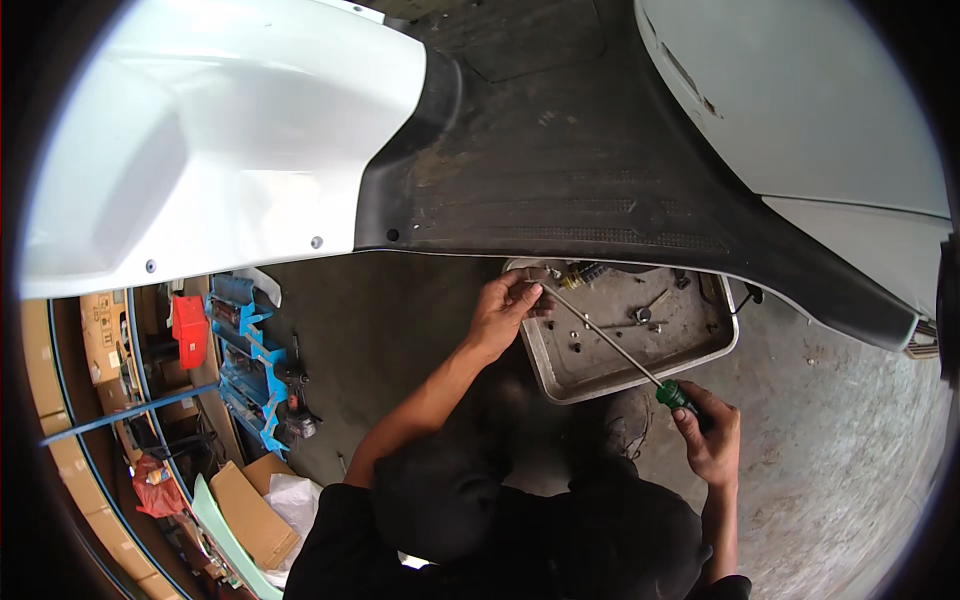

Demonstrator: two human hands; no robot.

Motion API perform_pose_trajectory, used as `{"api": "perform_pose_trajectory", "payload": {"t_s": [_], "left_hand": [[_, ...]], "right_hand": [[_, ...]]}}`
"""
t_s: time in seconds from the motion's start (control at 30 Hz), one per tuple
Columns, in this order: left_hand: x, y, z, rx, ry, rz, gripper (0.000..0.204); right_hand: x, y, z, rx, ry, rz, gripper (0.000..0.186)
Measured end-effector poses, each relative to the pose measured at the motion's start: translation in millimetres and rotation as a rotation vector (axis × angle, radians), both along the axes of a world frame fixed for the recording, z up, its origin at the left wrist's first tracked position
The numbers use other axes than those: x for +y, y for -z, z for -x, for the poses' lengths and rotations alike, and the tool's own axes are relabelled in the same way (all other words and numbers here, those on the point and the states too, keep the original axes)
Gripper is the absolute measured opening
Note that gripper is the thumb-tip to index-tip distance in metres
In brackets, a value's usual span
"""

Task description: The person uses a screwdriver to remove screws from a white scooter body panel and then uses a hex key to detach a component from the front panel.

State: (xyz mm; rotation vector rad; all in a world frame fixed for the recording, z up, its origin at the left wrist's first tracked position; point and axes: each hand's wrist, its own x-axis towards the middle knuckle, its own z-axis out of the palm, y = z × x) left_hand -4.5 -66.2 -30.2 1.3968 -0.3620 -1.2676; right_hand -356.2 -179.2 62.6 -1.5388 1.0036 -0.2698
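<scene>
A long screwdriver [610,340] with a green handle slants over a metal tray [560,391]. My right hand [716,440] is closed around the handle, at the lower right. At the other end, my left hand [503,312] pinches near the tip of the shaft. Whether a small screw is also between those fingers, I cannot make out. In the tray lie a ratchet-like tool [641,315] and several small dark fasteners. A yellow-and-black handled tool [580,275] rests near its far edge.
Above the tray runs the black footboard [540,190] of a scooter, with white body panels [270,120] on either side. At left stand a blue tool box [245,350], a power drill [299,410] and shelves with boxes [105,335]. A shoe [628,420] is below the tray.
</scene>
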Motion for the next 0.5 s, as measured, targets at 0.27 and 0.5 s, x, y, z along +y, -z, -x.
{"api": "perform_pose_trajectory", "payload": {"t_s": [0.27, 0.5], "left_hand": [[22.8, -38.2, -32.0, 0.611, -0.517, 0.024, 0.014], [37.2, -40.0, -32.8, 0.529, -0.673, 0.015, 0.016]], "right_hand": [[5.7, 25.0, -66.4, -0.105, -0.111, 0.273, 0.034], [39.3, 31.0, -79.9, -0.015, -0.120, 0.571, 0.041]]}}
